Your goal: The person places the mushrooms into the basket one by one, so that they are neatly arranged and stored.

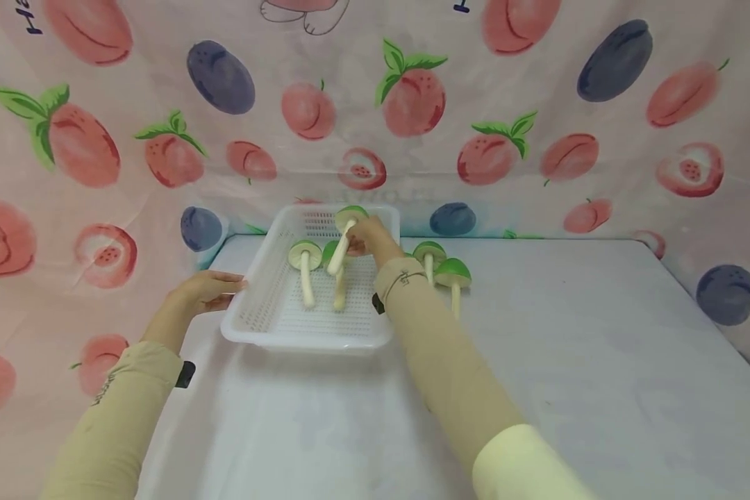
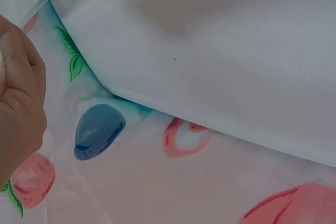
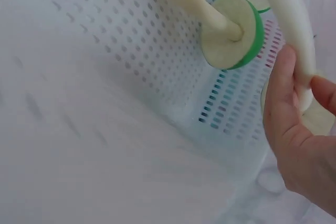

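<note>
My right hand (image 1: 370, 239) grips a green-capped mushroom (image 1: 340, 253) by its pale stem, over the far part of a white plastic basket (image 1: 306, 342). In the right wrist view, thumb and fingers close around the stem (image 3: 296, 30), with the cap partly hidden behind the hand. Two similar mushrooms lie inside the basket, one at the left (image 1: 306, 271) and another (image 1: 339, 295) beneath the held one. My left hand (image 1: 212, 290) holds the basket's left rim with its fingertips; in the left wrist view only part of that hand (image 2: 21, 93) shows, at the left edge.
Several more green-capped mushrooms, including one in front (image 1: 454, 271) and one behind it (image 1: 429, 253), lie right of the basket, partly hidden by my right sleeve (image 1: 437, 347). A white table (image 1: 600, 361) lies underneath. Fruit-printed cloth (image 1: 350, 62) hangs behind the table's far edge.
</note>
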Available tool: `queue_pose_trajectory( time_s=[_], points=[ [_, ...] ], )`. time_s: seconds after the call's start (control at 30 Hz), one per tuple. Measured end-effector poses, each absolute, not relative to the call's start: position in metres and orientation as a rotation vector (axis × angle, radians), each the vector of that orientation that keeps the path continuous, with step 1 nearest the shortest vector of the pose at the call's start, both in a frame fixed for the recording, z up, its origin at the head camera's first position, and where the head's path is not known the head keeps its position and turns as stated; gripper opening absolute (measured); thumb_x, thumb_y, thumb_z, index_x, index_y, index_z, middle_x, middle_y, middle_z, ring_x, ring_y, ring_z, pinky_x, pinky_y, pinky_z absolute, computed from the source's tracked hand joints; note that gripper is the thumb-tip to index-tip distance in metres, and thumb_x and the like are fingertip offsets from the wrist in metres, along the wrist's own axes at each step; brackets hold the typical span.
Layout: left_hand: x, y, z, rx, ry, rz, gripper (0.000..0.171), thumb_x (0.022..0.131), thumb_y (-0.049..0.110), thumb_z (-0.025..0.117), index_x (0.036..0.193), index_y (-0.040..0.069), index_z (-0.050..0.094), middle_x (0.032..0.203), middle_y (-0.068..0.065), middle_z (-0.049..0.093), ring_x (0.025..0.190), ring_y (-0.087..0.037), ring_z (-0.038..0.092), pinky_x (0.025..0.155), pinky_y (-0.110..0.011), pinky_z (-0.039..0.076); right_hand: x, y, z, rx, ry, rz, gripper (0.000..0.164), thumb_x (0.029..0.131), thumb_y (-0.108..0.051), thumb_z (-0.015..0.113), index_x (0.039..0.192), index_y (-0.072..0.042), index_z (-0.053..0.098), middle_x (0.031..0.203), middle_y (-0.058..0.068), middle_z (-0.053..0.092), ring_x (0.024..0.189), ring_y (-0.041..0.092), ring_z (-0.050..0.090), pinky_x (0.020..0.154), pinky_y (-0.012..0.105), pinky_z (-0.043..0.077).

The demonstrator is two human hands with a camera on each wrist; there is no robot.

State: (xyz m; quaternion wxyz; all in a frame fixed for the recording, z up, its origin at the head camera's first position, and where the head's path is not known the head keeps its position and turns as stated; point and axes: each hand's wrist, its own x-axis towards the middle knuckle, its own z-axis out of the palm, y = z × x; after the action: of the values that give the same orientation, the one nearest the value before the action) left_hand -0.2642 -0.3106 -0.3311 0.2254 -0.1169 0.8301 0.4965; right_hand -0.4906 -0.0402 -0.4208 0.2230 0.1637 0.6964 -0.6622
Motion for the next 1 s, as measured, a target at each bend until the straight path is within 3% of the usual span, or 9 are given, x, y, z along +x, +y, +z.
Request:
queue_pose_trajectory(
  time_s=[0.07, 0.23, 0.4, 0.5, 0.7, 0.87, 0.9, 1.0],
  points=[
    [-0.265, -0.310, -0.331, -0.321, 2.298, 1.365, 0.061, 0.094, 0.022, 0.058, 0.141, -0.007, 0.033, 0.078, 0.014, 0.057, 0.073, -0.001, 0.058, 0.070, -0.016, 0.052, -0.486, -0.041, -0.422, 0.475, 1.969, -1.831, 0.023, 0.083, 0.005, 0.054, 0.106, 0.005, 0.057, 0.073, 0.022, 0.065, 0.060, 0.030, 0.066, 0.055, 0.038, 0.057],
    [-0.267, -0.312, -0.329, -0.342, 2.313, 1.355, 0.061, 0.094, 0.024, 0.058, 0.141, -0.006, 0.033, 0.080, 0.014, 0.057, 0.073, -0.001, 0.058, 0.070, -0.015, 0.052, -0.468, -0.045, -0.418, 0.473, 2.209, -1.692, 0.049, 0.083, 0.005, 0.055, 0.131, -0.005, 0.049, 0.091, 0.020, 0.067, 0.065, 0.027, 0.068, 0.058, 0.036, 0.058],
    [-0.266, -0.311, -0.330, -0.351, 2.290, 1.357, 0.062, 0.094, 0.024, 0.059, 0.142, -0.005, 0.033, 0.082, 0.012, 0.058, 0.074, -0.001, 0.058, 0.071, -0.016, 0.052, -0.473, -0.047, -0.438, 0.455, 2.365, -1.538, 0.068, 0.083, 0.004, 0.054, 0.145, -0.016, 0.035, 0.103, 0.021, 0.063, 0.059, 0.028, 0.066, 0.051, 0.036, 0.056],
    [-0.266, -0.309, -0.331, -0.352, 2.296, 1.356, 0.062, 0.093, 0.024, 0.059, 0.141, -0.005, 0.034, 0.083, 0.011, 0.057, 0.074, -0.001, 0.058, 0.071, -0.015, 0.052, -0.485, -0.046, -0.458, 0.471, 2.416, -1.490, 0.063, 0.085, 0.001, 0.057, 0.143, -0.015, 0.039, 0.102, 0.019, 0.063, 0.057, 0.029, 0.065, 0.049, 0.037, 0.056],
    [-0.268, -0.309, -0.333, -0.361, 2.308, 1.340, 0.061, 0.093, 0.025, 0.059, 0.141, -0.004, 0.036, 0.090, 0.007, 0.057, 0.076, -0.003, 0.058, 0.072, -0.016, 0.052, -0.463, -0.040, -0.440, 0.430, 2.567, -1.232, 0.029, 0.091, -0.005, 0.052, 0.120, -0.001, 0.056, 0.099, 0.019, 0.063, 0.068, 0.028, 0.067, 0.055, 0.036, 0.056],
    [-0.268, -0.309, -0.333, -0.365, 2.297, 1.353, 0.061, 0.094, 0.025, 0.059, 0.141, -0.004, 0.035, 0.089, 0.008, 0.058, 0.075, -0.002, 0.059, 0.073, -0.016, 0.053, -0.483, -0.038, -0.460, 0.316, 2.645, -0.989, 0.025, 0.095, -0.012, 0.049, 0.116, -0.001, 0.058, 0.095, 0.018, 0.063, 0.065, 0.027, 0.065, 0.054, 0.035, 0.055],
    [-0.267, -0.309, -0.333, -0.363, 2.293, 1.356, 0.060, 0.094, 0.024, 0.059, 0.141, -0.004, 0.035, 0.087, 0.009, 0.058, 0.075, -0.002, 0.059, 0.073, -0.016, 0.053, -0.487, -0.038, -0.464, 0.307, 2.632, -0.950, 0.028, 0.097, -0.014, 0.047, 0.120, -0.002, 0.056, 0.101, 0.018, 0.063, 0.071, 0.027, 0.067, 0.060, 0.036, 0.057],
    [-0.267, -0.310, -0.332, -0.353, 2.284, 1.371, 0.060, 0.094, 0.023, 0.058, 0.141, -0.005, 0.034, 0.081, 0.012, 0.058, 0.073, 0.000, 0.060, 0.071, -0.015, 0.052, -0.508, -0.039, -0.489, 0.240, 2.740, -0.831, 0.028, 0.098, -0.019, 0.045, 0.117, -0.003, 0.059, 0.098, 0.015, 0.064, 0.065, 0.024, 0.063, 0.052, 0.034, 0.054]
  ],
)
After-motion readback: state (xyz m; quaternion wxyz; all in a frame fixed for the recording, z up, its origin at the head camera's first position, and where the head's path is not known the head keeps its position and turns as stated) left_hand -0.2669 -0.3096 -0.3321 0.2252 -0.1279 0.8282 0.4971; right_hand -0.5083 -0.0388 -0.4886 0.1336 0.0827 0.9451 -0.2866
